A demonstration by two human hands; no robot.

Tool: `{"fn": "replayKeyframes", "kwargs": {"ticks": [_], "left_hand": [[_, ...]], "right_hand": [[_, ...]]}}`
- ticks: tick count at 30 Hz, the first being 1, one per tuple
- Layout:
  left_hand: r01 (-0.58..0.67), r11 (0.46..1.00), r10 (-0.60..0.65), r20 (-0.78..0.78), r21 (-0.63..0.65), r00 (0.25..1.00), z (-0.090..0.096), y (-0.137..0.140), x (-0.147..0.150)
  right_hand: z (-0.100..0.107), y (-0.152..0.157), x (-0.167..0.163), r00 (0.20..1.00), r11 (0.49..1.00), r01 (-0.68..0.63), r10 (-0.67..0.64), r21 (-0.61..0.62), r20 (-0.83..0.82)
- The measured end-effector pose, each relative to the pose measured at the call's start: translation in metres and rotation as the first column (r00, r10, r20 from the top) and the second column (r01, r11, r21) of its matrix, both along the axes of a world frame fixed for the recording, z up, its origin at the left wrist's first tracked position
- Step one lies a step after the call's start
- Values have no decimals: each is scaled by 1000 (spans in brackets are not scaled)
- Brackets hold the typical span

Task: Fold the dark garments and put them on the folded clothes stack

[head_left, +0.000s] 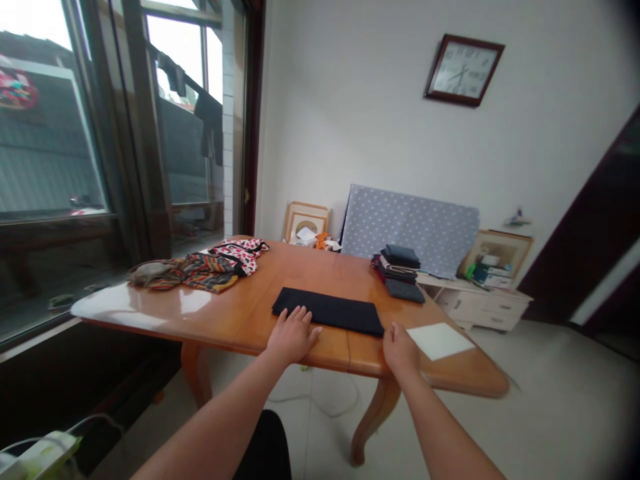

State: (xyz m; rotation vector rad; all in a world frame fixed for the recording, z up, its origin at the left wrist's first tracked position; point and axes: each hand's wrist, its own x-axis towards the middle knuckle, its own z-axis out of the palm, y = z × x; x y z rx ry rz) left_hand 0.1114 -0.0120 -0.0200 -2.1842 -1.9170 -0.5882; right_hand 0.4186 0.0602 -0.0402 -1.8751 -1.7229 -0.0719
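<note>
A dark navy or black garment (pixel 335 311), folded into a long flat strip, lies near the front edge of the wooden table. My left hand (pixel 294 335) rests on its left front part with the fingers stretched out. At the strip's right front corner, my right hand (pixel 399 347) is closed, its fingers curled against the cloth's edge. A white sheet (pixel 440 341) lies on the table just to the right of that hand. The exact garment type cannot be made out.
A stack of folded dark clothes (pixel 399 264) stands at the table's right back. Patterned clothes (pixel 210 267) lie loosely at the left. Behind the wooden table (pixel 310 263) are a dotted grey cloth (pixel 410 223) and a white cabinet (pixel 487 310). Glass doors stand left.
</note>
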Motion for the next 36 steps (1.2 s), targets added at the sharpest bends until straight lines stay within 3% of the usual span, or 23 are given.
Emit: {"fn": "replayKeyframes", "kwargs": {"ticks": [9, 19, 36], "left_hand": [[14, 1000, -14, -27, -15, 1000, -5, 13, -4], [10, 998, -17, -118, -64, 993, -3, 16, -5], [2, 1000, -4, -69, -26, 998, -11, 21, -7]], "right_hand": [[17, -9, -9, 998, 1000, 27, -27, 5, -57], [19, -9, -10, 996, 1000, 16, -15, 7, -92], [24, -14, -12, 996, 1000, 11, -12, -11, -85]]}}
